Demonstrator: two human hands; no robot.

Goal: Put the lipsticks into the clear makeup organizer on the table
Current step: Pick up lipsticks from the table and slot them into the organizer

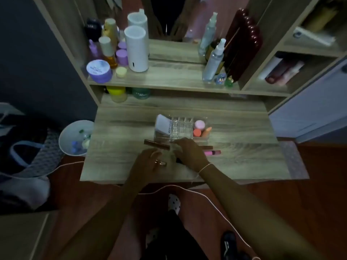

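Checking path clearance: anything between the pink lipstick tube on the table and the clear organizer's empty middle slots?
Nothing upright blocks it. The pink lipstick tube lies right of the right hand, with only a thin dark brown tube lying flat between it and the clear acrylic organizer; middle slots look open.

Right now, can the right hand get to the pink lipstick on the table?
Probably yes. The pink lipstick lies flat on the table, just off the right hand on its outer side, with nothing over it. A thin dark tube lies close behind it, toward the organizer, and might get nudged.
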